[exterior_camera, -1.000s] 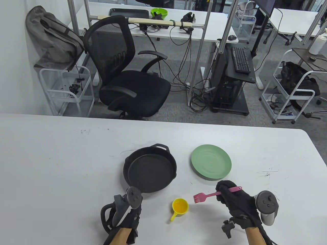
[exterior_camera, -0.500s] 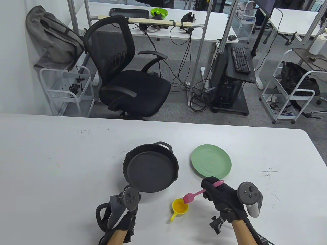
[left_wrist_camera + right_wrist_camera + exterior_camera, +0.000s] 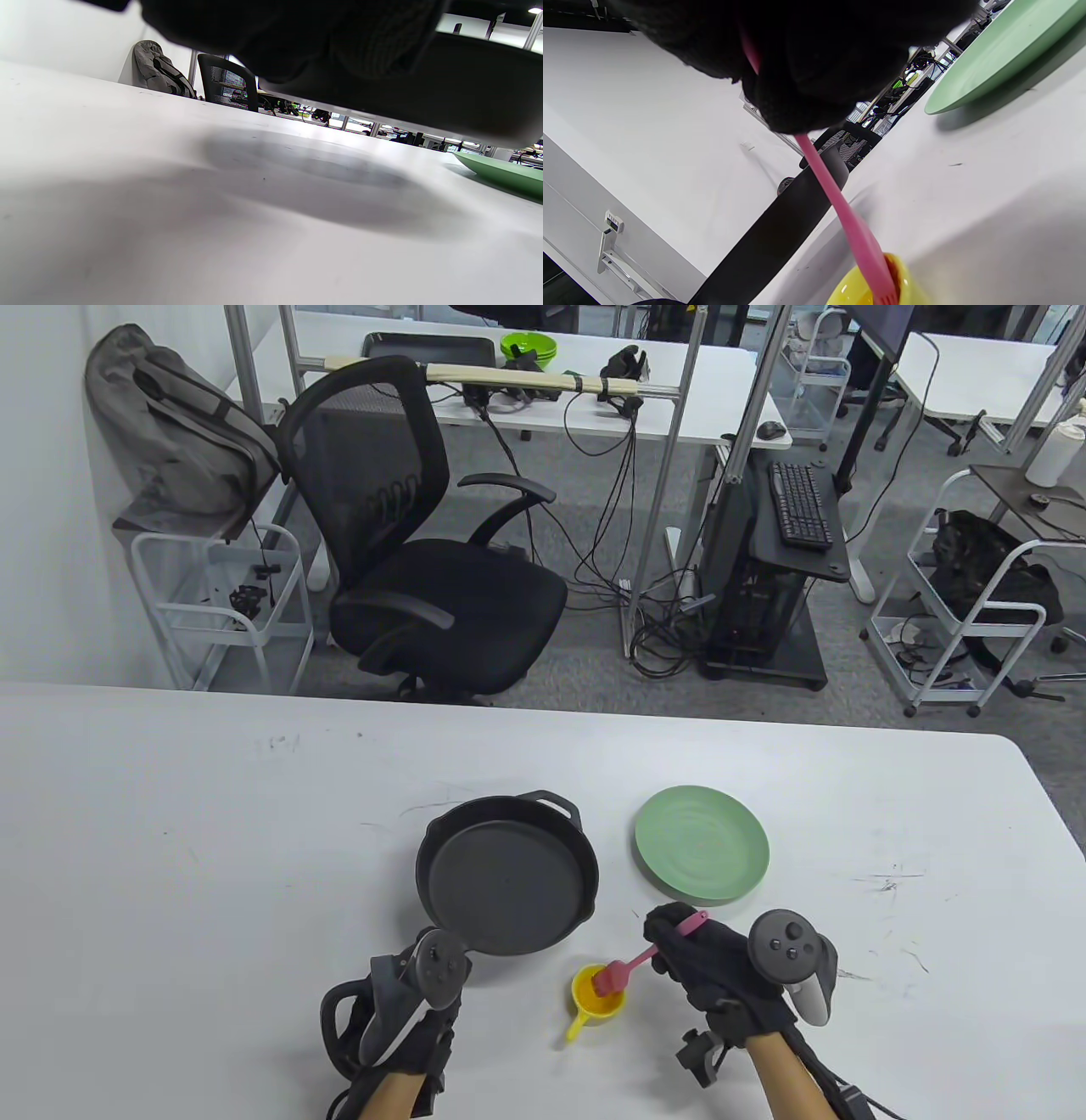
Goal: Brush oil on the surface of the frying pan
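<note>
A black cast-iron frying pan (image 3: 506, 882) is at the table's middle. My left hand (image 3: 420, 1027) grips its near handle, which is hidden under the glove and tracker. In the left wrist view the pan's underside (image 3: 445, 97) hangs above the table with a shadow beneath it. My right hand (image 3: 704, 959) grips a pink silicone brush (image 3: 632, 965). Its bristles dip into a small yellow cup (image 3: 598, 994) of oil, just in front of the pan. The right wrist view shows the brush handle (image 3: 840, 203) running down into the cup (image 3: 857, 292), with the pan's wall (image 3: 780, 228) behind.
A green plate (image 3: 702, 844) lies right of the pan, just beyond my right hand; it also shows in the left wrist view (image 3: 500, 173) and the right wrist view (image 3: 1001, 55). The white table (image 3: 212, 831) stretches wide to the left and far side.
My right hand moved left and down with the brush, bringing the bristles from beside the cup into it. The pan shifted slightly in my left hand.
</note>
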Available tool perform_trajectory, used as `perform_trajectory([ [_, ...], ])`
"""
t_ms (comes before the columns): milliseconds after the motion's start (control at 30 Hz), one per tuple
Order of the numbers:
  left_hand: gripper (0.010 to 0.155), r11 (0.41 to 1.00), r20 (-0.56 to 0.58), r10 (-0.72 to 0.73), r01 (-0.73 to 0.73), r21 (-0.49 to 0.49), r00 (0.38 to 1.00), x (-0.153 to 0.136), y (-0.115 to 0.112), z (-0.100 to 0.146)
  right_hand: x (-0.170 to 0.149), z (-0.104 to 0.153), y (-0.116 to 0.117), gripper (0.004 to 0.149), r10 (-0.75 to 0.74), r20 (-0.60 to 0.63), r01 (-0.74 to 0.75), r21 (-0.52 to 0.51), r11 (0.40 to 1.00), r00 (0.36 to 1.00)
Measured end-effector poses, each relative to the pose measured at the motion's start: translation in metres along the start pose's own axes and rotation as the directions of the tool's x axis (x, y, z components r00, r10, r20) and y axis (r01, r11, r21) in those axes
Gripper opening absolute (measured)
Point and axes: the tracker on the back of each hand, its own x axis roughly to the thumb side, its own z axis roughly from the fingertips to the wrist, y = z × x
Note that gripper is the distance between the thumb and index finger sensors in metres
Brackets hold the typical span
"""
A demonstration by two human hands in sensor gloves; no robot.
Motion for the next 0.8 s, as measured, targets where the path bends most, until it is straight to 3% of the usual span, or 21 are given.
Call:
perform_trajectory([
  [367,0.062,1.0,0.008,-0.004,0.004,-0.006,1.0,0.001,-0.001,0.0,0.002,0.003,-0.003,0.038,-0.038,0.015,0.038,-0.009,0.999,0.999],
  [633,0.062,1.0,0.035,-0.006,0.006,0.006,0.999,0.007,-0.005,0.002,0.017,0.013,-0.025,0.038,-0.138,0.071,0.143,-0.071,0.987,0.988],
  [800,0.062,1.0,0.073,-0.016,0.015,0.025,0.997,0.018,-0.008,0.005,0.038,0.004,-0.044,0.038,-0.188,0.118,0.202,-0.119,0.972,0.975],
])
